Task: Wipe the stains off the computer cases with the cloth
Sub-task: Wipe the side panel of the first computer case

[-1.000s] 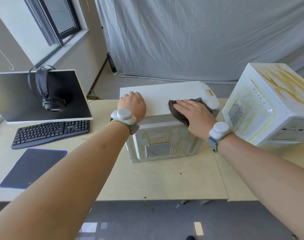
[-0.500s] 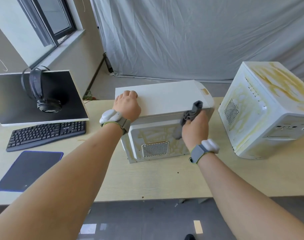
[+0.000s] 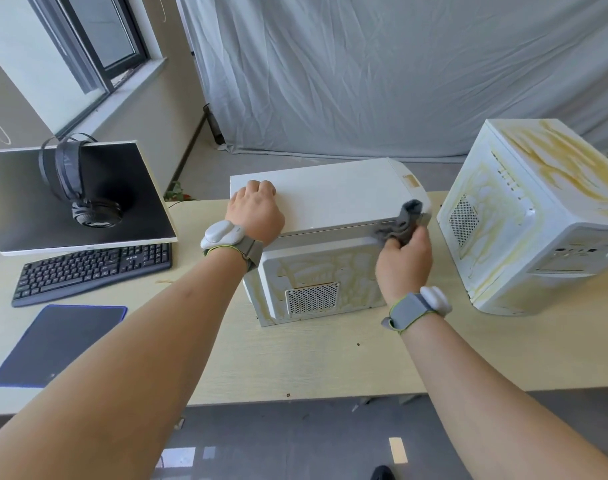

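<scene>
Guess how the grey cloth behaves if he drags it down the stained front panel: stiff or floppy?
Probably floppy: the grey cloth bunches and folds in the right hand, one end sticking up limp. Likely light, since the fingers alone pinch it. It should conform to the near computer case, though it may snag on the vent grille.

We are looking at a matt white case (image 3: 333,202) with a smooth top and a perforated metal grille (image 3: 312,298); a soft grey cloth (image 3: 401,225), crumpled; a second white case (image 3: 524,216) showing yellowish streaks; a pale wood-grain table (image 3: 295,362); a black plastic keyboard (image 3: 91,270); a matt dark mouse mat (image 3: 58,344).
</scene>
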A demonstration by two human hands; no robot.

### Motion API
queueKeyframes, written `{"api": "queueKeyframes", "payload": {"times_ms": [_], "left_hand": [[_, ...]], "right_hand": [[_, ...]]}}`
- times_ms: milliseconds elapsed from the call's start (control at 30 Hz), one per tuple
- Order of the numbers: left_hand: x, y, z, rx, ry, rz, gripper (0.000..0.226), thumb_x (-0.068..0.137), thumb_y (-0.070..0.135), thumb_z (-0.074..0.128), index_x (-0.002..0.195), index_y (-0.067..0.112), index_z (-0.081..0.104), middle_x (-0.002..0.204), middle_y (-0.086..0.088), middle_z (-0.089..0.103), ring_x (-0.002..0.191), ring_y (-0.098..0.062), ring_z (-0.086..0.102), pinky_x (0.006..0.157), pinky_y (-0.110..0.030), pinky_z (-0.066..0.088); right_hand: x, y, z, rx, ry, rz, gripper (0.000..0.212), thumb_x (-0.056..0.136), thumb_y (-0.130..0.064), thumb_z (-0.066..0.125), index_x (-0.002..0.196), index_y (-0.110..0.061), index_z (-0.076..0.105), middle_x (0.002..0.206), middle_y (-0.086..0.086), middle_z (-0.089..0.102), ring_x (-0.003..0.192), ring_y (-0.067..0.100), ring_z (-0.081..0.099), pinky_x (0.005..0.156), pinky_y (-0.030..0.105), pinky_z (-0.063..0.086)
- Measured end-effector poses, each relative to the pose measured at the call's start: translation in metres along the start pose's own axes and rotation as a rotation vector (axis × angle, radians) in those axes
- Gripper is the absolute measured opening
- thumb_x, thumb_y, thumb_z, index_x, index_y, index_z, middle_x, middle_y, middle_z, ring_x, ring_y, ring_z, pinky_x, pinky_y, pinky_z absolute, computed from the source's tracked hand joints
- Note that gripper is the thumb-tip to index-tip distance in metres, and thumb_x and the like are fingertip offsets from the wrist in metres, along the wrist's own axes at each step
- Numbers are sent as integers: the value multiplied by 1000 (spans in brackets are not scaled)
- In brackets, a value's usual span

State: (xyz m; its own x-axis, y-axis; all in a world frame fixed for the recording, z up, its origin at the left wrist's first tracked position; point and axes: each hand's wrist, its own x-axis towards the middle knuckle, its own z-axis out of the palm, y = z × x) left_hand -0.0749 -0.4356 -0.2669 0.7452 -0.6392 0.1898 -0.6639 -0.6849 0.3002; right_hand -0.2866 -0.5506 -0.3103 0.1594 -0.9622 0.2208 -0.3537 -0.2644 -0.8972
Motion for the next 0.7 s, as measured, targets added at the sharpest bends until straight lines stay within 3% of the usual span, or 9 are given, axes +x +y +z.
{"api": "queueKeyframes", "payload": {"times_ms": [100,267,467,533,633,700], "left_hand": [[1,0,-2,-24,-11,-7,43,88,7,38,129,13,51,133,-12,49,121,-34,45,105,-37,33],[3,1,0,-92,-25,-45,34,97,11,38,128,11,53,134,-14,49,122,-35,45,103,-37,32],[9,-7,-10,-258,-92,-115,37,104,23,33,124,9,61,138,-15,50,128,-37,43,108,-39,35],[11,-7,-12,-319,-116,-131,39,105,26,34,124,8,63,138,-15,51,129,-37,44,109,-39,35],[7,-7,-12,-298,-122,-84,40,106,29,34,120,7,64,137,-13,53,128,-35,44,107,-38,34],[3,-6,-13,-223,-104,-25,40,105,34,31,119,12,62,136,-10,54,126,-34,44,106,-38,34]], "right_hand": [[-14,-7,26,13,-22,-4,21,94,-4,55,115,-4,58,119,7,50,101,30,57,85,34,47],[-63,-9,67,-63,-120,-113,28,93,-6,62,120,2,63,136,20,48,120,38,52,101,42,46],[-114,-35,107,-56,-196,-217,18,80,1,69,98,-1,65,120,19,49,99,35,59,84,43,58],[-129,-44,115,-68,-241,-238,20,73,3,73,91,-2,64,116,19,51,93,35,61,76,37,59],[-140,-49,117,-102,-310,-321,15,74,1,74,85,-5,66,110,16,55,82,30,62,59,25,45],[-127,-49,107,-33,-335,-306,2,86,-4,66,87,-4,68,106,15,54,82,28,58,67,27,44]]}}
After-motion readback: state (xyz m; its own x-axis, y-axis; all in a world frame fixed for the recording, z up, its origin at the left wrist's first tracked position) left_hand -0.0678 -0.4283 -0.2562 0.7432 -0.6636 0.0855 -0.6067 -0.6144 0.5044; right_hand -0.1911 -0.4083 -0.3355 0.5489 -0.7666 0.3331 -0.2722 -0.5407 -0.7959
